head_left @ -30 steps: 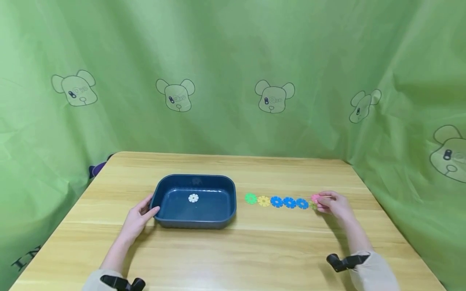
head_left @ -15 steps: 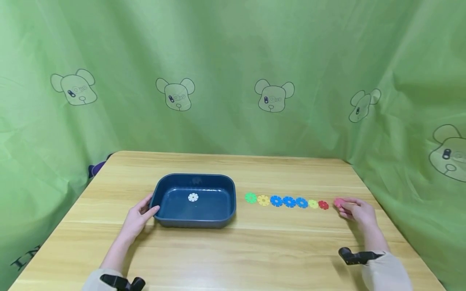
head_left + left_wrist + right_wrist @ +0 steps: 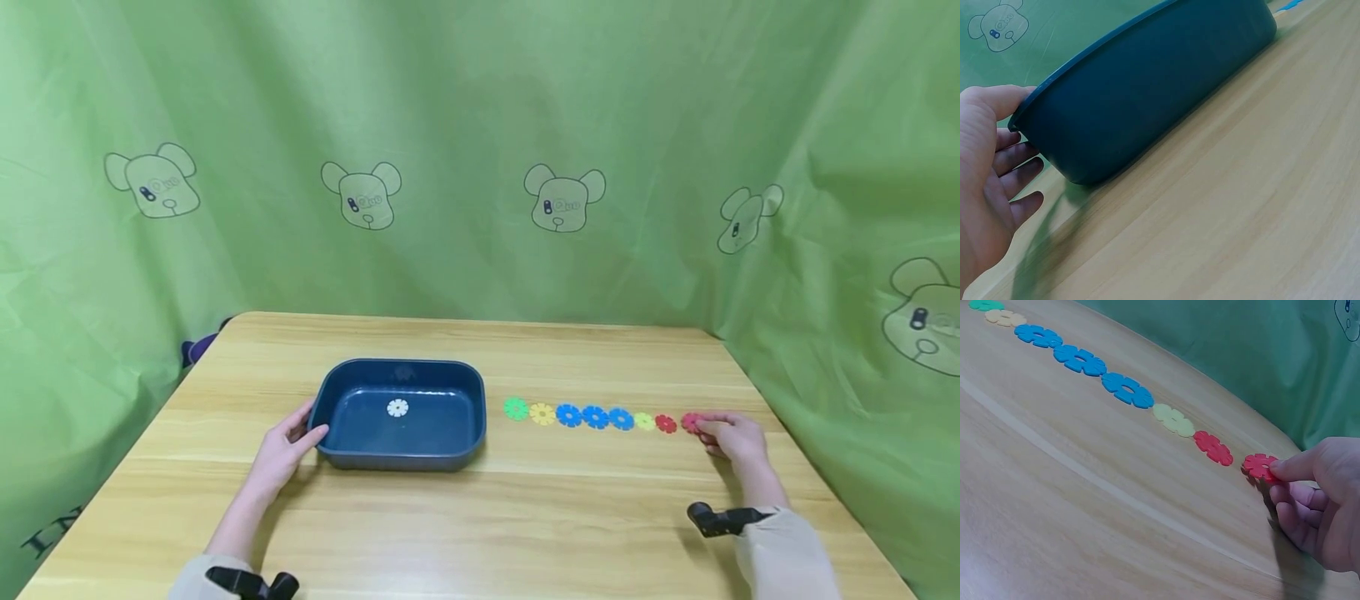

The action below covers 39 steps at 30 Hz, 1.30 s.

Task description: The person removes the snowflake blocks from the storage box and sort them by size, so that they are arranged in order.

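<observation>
My right hand (image 3: 738, 442) pinches a pinkish-red snowflake disc (image 3: 1258, 466) between thumb and fingers, tilted just above the table at the right end of a row. Beside it lies a red disc (image 3: 1213, 448), then a pale yellow-green one (image 3: 1174, 420). Farther left come several blue discs (image 3: 596, 417), a yellow disc (image 3: 542, 414) and a green disc (image 3: 516, 408), all flat. With the thumb on its rim and fingers against the outside, my left hand (image 3: 281, 454) holds the left end of a dark blue basin (image 3: 401, 461). One white disc (image 3: 397, 407) lies inside it.
The wooden table (image 3: 480, 533) has its far edge close to a green curtain (image 3: 465, 275) printed with bear heads. That curtain also hangs along both sides. Something purple (image 3: 201, 348) shows past the table's left back corner.
My right hand has moved right from the red disc, which now lies uncovered in the row. It carries the pinkish-red disc, lately shifting slightly back left and lower. The left hand stays put.
</observation>
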Tool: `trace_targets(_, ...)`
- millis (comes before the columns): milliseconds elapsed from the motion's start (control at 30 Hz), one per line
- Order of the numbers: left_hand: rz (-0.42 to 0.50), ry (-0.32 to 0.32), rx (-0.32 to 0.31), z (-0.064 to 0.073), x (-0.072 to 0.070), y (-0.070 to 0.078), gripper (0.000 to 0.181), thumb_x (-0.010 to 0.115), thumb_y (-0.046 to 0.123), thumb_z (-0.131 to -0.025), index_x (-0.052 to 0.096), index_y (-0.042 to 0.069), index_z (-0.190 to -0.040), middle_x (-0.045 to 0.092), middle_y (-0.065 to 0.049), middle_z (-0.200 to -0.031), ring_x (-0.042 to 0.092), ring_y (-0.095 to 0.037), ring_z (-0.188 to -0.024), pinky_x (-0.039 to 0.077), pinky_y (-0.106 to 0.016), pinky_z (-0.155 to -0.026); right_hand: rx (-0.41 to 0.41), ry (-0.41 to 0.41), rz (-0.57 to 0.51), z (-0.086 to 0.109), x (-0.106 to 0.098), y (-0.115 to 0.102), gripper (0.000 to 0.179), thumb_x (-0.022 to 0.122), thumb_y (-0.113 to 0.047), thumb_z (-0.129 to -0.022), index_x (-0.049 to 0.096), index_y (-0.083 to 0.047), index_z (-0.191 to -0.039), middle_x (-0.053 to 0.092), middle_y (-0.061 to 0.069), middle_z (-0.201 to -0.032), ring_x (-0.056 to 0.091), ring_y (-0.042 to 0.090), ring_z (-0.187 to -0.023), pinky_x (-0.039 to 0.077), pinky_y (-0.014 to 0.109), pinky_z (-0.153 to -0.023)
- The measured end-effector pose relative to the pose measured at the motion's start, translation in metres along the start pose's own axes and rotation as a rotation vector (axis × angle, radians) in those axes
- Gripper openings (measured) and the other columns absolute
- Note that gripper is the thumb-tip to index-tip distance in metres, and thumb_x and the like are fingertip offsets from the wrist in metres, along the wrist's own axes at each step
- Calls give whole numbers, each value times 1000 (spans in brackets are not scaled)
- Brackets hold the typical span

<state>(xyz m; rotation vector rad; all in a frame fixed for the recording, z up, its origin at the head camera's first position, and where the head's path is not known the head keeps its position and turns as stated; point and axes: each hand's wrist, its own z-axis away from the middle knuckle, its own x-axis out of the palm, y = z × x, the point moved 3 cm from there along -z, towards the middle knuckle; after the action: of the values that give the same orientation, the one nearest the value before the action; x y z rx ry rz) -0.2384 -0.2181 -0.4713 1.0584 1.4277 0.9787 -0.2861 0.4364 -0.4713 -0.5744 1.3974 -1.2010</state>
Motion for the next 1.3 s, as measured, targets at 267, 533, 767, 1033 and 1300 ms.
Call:
trace_targets(267, -5, 1, -10, 1, 0, 0, 58, 60, 18, -92, 36, -3, -140, 43, -23, -137, 44, -32, -122, 38, -6, -84, -29, -13, 90, 0, 4, -1, 35, 60, -10, -87, 55, 16, -109, 58, -11, -68, 55, 3, -61, 50, 21, -54)
trace_targets(533, -8, -3, -4, 0, 1, 1, 58, 60, 18, -92, 35, -4, -140, 42, -24, -137, 44, -32, -122, 38, -6, -84, -15, 23, 92, -2, 4, -1, 35, 61, -9, -87, 55, 16, -109, 57, -10, -68, 54, 4, -61, 49, 20, -52)
trace_targets(767, 3, -6, -8, 1, 0, 2, 57, 60, 15, -91, 35, -4, -140, 42, -23, -137, 43, -33, -123, 38, -6, -84, -7, 55, 129, 0, 4, -1, 39, 60, -10, -87, 52, 15, -115, 58, -9, -70, 54, 4, -61, 48, 20, -51)
trace_targets(1033, -1, -11, -23, 1, 0, 3, 58, 59, 17, -92, 34, -3, -141, 41, -23, -139, 42, -33, -124, 36, -4, -83, -29, 34, 99, 2, 2, -1, 41, 60, -11, -87, 50, 16, -116, 61, -7, -72, 56, 3, -62, 51, 22, -54)
trace_targets(1300, 6, -11, -19, 1, 0, 4, 58, 59, 14, -92, 34, -4, -141, 39, -24, -139, 41, -33, -125, 36, -4, -83, -182, 42, 262, 13, 9, -31, 42, 56, -15, -89, 51, 14, -119, 63, 17, -93, 59, 8, -70, 52, 23, -61)
